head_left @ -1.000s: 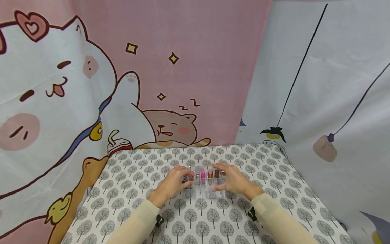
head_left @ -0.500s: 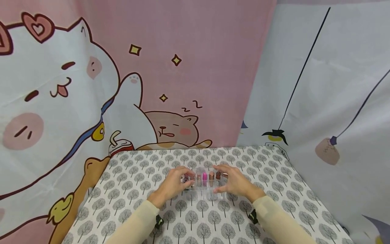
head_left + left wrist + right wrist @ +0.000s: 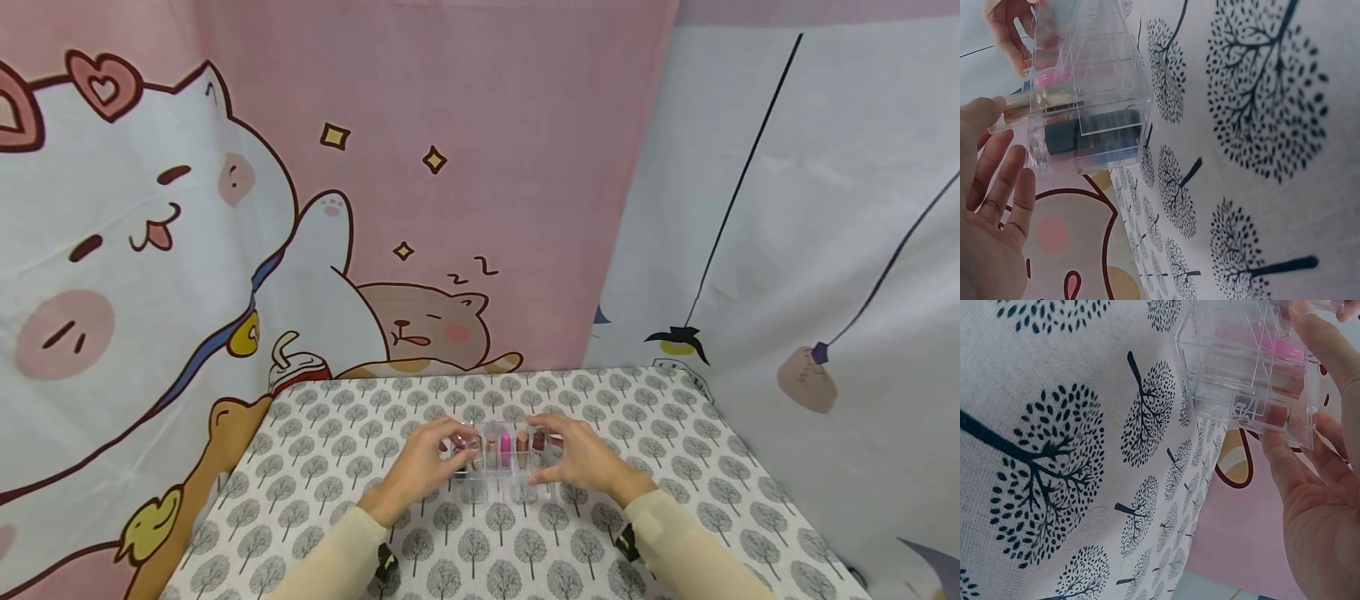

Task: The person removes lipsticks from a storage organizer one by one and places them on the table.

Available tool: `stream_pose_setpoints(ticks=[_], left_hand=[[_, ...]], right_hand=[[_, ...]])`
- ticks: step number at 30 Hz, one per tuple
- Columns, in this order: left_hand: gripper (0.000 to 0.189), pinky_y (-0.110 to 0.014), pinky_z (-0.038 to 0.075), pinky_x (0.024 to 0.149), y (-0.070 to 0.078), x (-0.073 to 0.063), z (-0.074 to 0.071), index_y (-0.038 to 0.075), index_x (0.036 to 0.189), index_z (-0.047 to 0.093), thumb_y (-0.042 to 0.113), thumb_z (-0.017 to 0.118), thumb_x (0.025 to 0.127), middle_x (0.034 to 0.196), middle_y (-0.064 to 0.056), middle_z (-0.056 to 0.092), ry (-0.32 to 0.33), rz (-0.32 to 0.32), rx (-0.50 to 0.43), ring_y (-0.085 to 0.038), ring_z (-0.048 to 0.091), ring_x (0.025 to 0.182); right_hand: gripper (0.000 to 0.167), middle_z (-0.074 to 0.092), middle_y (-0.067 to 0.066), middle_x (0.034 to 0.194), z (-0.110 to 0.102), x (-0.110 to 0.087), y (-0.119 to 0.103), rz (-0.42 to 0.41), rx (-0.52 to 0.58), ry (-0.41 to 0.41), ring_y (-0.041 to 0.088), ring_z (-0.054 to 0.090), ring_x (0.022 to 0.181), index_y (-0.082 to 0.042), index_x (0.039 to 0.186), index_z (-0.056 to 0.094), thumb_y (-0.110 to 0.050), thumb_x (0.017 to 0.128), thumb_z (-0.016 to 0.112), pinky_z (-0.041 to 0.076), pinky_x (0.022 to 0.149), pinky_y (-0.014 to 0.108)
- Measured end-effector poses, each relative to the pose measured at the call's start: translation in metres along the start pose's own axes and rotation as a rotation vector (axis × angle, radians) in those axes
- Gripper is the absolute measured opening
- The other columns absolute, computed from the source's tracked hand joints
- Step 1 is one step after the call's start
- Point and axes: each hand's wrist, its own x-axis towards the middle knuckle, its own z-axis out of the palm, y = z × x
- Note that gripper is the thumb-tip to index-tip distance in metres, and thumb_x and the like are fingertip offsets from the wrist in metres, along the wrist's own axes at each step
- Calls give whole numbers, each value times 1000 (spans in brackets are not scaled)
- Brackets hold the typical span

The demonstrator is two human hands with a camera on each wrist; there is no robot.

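A clear plastic cosmetics organizer with upright compartments stands on the table between the two hands. Inside are a bright pink lipstick, a brown one, a dark-capped tube and a reddish-brown tube at the right end. At the organizer's left end, my left hand pinches the top of a slim lip gloss tube between thumb and index finger; its other fingers are loosely bent. My right hand grips the right end, thumb in front and fingers along the side and back.
A white cloth with grey trees covers the table. Behind it hangs a pink cartoon curtain, with a pale curtain along the right. Light sleeves and dark wrist straps show below the hands.
The left thumb and index finger have come together at the organizer's left end, and that hand has drawn slightly left. The right hand keeps its hold. The head view has tilted slightly up.
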Motion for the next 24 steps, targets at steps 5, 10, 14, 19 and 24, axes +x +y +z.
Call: stream_pose_setpoints(ticks=[5, 10, 14, 19, 24], left_hand=[[31, -37, 73, 84, -1, 1, -5, 10, 130, 84, 15, 93, 101, 114, -1, 85, 10, 8, -33, -26, 81, 101], [31, -39, 73, 82, -2, 5, -11, 9, 130, 84, 14, 93, 101, 113, -2, 85, 39, 45, -18, -25, 81, 99], [29, -37, 72, 80, -3, 7, -15, 12, 129, 85, 14, 93, 101, 112, 1, 84, 69, 66, 5, -24, 80, 98], [27, -37, 73, 79, -1, 7, -18, 13, 129, 85, 15, 92, 102, 112, 1, 84, 89, 69, 23, -23, 80, 98], [28, -39, 73, 80, 3, 5, -20, 12, 130, 85, 16, 92, 103, 115, 1, 84, 94, 38, 22, -18, 78, 95]], right_hand=[[107, 54, 13, 180, 1, -1, -1, 10, 15, 0, 48, 57, 161, -20, 170, 58, -47, 79, 107, 44, 134, 79], [108, 53, 13, 181, 1, 0, 1, 9, 11, 9, 49, 56, 163, -23, 170, 59, -49, 78, 108, 43, 134, 79], [108, 51, 16, 182, 1, 1, 2, 11, 3, 16, 51, 52, 166, -24, 170, 59, -48, 78, 108, 43, 133, 81], [108, 53, 15, 181, 2, 1, 3, 8, 1, 14, 49, 54, 164, -24, 170, 59, -48, 78, 109, 45, 132, 81], [108, 55, 15, 180, 4, 0, 5, -2, -10, 16, 48, 57, 162, -23, 170, 59, -49, 78, 109, 48, 130, 80]])
